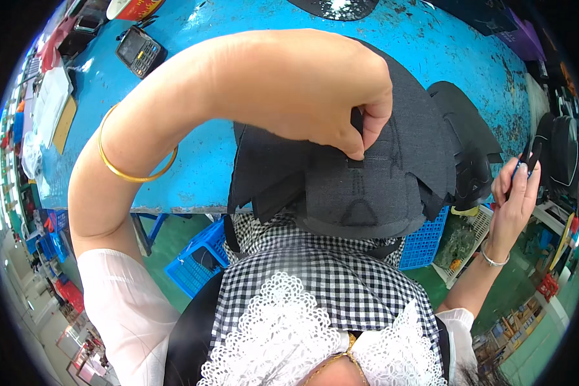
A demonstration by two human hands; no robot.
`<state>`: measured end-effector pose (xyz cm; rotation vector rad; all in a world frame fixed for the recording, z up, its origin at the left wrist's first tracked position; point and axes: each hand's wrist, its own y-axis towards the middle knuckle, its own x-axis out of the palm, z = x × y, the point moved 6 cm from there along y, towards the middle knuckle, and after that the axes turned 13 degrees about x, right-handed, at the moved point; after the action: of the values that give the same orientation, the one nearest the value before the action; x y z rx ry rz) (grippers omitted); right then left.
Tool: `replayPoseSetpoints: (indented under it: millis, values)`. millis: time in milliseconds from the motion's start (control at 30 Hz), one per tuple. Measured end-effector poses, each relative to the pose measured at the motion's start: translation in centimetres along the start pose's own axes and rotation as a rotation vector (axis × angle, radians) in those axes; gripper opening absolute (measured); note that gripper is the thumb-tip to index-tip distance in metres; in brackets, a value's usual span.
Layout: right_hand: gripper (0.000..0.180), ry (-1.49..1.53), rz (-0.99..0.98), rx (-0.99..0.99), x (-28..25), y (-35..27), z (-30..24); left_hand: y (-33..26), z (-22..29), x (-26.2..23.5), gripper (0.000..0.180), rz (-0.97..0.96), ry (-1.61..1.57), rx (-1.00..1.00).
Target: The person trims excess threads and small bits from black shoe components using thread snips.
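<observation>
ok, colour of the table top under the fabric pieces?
Bright blue table top, scuffed with dark marks; seen in the head view, the only one.

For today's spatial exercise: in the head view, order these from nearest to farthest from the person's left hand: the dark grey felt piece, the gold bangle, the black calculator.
1. Dark grey felt piece: under the left hand, pinched by its fingers.
2. Gold bangle: on that same arm's wrist, lower left.
3. Black calculator: upper left on the blue table.

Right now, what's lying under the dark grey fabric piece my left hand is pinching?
Under the grey fabric piece, more dark cut pieces fan out at its left, resting on the blue table. The left hand covers its top part; what lies beneath the middle is hidden.
</observation>
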<state>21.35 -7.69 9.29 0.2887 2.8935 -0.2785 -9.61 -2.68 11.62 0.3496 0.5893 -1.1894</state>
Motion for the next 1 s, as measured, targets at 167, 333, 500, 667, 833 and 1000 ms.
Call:
replayPoseSetpoints:
  millis: [167, 333, 500, 667, 833, 1000]
  values:
    - [0.014, -0.455, -0.507, -0.432, 11.2, -3.3, -6.6, -0.3, 0.6, -1.7, 0.022, 0.081, 0.475, -0.003]
    - [0.017, -0.726, -0.605, -0.720, 15.3, -3.4, -6.7, -0.6, -1.5, -2.0, 0.020, 0.005, 0.109, -0.105]
    - [0.018, -0.716, -0.812, -0.661, 15.9, -2.8, -6.5, -0.6, -1.4, -1.6, 0.016, 0.053, 0.099, -0.126]
    - [0.017, -0.813, -0.583, -0.753, 16.5, -2.3, -7.1, -0.5, -1.7, -1.6, 0.015, -0.019, 0.135, -0.209]
    - [0.017, -0.840, -0.450, -0.789, 16.7, -2.2, -7.8, -0.8, -1.3, -1.7, 0.017, 0.009, 0.167, -0.140]
    - [0.021, -0.910, -0.504, -0.523, 16.7, -1.4, -7.6, -1.3, -0.7, -2.3, 0.017, 0.032, 0.158, -0.013]
